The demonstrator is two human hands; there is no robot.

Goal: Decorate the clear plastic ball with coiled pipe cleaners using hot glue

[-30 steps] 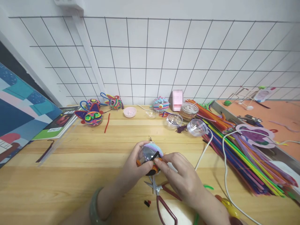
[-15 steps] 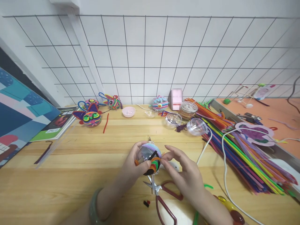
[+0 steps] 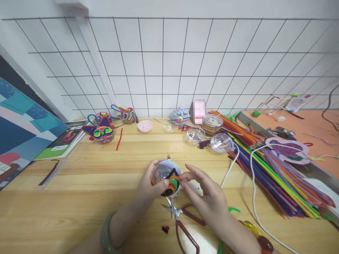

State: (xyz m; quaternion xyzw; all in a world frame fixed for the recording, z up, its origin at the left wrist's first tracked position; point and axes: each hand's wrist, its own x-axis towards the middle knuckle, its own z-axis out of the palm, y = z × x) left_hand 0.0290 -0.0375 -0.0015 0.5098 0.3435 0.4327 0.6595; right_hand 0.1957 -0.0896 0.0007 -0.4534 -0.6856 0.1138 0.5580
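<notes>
Your left hand [image 3: 151, 183] gripped the clear ball [image 3: 167, 174] while your right hand [image 3: 205, 195] pinched its striped pipe-cleaner coil [image 3: 172, 185], just above the scissors [image 3: 182, 225].

In front: scissors [image 3: 176, 212]; heaped right: pipe cleaners [image 3: 278, 176].

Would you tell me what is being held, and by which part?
The left hand cups the ball by its left side; the right hand pinches the right edge of its coil.
</notes>
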